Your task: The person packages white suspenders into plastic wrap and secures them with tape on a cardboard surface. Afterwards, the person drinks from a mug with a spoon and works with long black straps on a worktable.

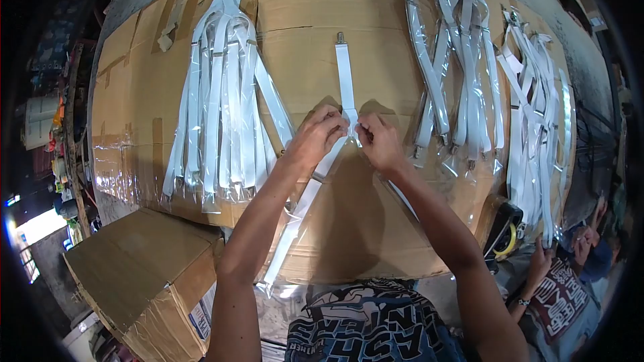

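I see L hand (318, 138) & R hand (381, 141) w/ fingers pinched tight on the white strap (345, 77) at its join, ctr of the cardboard (302, 10), clip (341, 38) at 12 o'clock. IMO best worked flat, w/o twists.

White suspenders (344, 74) laid across cardboard (295, 7) suggest a workshop.

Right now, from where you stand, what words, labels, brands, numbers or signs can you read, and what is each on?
"ASH": large letters on the wearer's shirt; the print around it is too broken by folds to read surely.
Print on the other person's shirt: too small and tilted to read surely.
Label on the box: too small to read.
Strap in hand: no readable text.
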A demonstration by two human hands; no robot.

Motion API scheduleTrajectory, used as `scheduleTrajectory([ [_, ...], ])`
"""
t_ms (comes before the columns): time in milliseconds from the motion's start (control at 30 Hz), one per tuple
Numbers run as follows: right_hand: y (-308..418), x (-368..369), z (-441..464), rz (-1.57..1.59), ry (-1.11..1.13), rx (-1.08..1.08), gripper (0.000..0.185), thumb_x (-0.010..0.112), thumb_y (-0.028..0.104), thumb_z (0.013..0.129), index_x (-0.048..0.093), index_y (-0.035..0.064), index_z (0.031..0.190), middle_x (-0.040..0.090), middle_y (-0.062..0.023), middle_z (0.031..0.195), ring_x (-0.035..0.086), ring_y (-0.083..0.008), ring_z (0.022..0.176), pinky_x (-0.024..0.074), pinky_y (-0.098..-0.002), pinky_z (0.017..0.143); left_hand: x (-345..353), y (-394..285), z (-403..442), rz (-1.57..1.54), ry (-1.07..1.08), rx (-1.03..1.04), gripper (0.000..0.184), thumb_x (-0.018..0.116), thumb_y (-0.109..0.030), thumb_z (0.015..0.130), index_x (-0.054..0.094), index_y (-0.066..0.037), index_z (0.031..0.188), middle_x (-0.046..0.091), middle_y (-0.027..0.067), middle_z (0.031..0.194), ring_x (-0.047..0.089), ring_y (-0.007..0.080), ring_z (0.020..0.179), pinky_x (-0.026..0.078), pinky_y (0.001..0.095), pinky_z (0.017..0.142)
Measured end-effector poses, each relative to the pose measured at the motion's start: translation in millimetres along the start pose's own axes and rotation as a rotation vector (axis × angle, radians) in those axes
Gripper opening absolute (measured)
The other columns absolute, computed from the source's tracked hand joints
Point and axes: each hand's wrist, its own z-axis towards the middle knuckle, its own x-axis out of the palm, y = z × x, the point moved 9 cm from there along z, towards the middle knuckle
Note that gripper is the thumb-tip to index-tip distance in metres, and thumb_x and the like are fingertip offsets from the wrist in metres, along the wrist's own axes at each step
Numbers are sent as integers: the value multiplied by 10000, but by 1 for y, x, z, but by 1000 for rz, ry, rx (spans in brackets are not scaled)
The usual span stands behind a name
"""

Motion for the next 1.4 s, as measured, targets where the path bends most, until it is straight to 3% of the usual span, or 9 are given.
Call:
scheduleTrajectory([
  [100,2,-2,-9,55,20,-66,151,644,38,804,645,37,955,619,-155,933,597,-368,847,486,-451,744,3,6,2,16,50,-1,117,657,40,838,637,-18,938,556,120,1016,623,284,871,523,381,707],
  [200,21,-8,-19,-28,-97,-278,174,664,56,801,667,46,974,612,-128,948,573,-334,904,459,-436,789,2,2,4,57,74,15,103,657,30,836,630,-24,919,553,122,1020,615,293,891,519,385,723],
  [500,37,-9,-28,-240,-72,-267,303,684,116,809,712,115,1111,573,-89,1029,511,-272,984,400,-410,849,5,2,12,88,147,-59,110,665,-1,835,647,-56,929,554,123,1017,602,308,919,508,404,753],
  [800,24,-4,-20,-169,-36,-257,217,675,114,823,744,111,1029,583,-84,1012,513,-263,988,397,-397,845,6,2,15,148,120,-69,114,672,-12,827,663,-69,926,554,121,1002,592,319,936,499,411,801],
  [900,26,-4,-20,-150,-59,-309,212,666,73,826,738,77,1025,589,-91,1030,530,-279,997,422,-401,849,8,4,17,170,112,-80,115,674,-13,824,665,-71,922,550,119,995,589,323,945,498,412,803],
  [1100,17,-2,-19,23,-52,-199,238,639,-11,812,715,27,1034,575,-123,1080,554,-318,1027,464,-409,877,11,6,18,176,123,-113,103,668,-16,833,666,-61,926,545,124,998,588,323,940,499,414,800],
  [1400,12,3,-13,-12,54,-212,330,570,-77,746,707,31,1026,569,-137,1104,541,-331,1073,460,-437,898,-7,10,23,31,94,-122,78,629,-11,864,647,-7,939,576,130,1005,614,319,875,516,392,758],
])
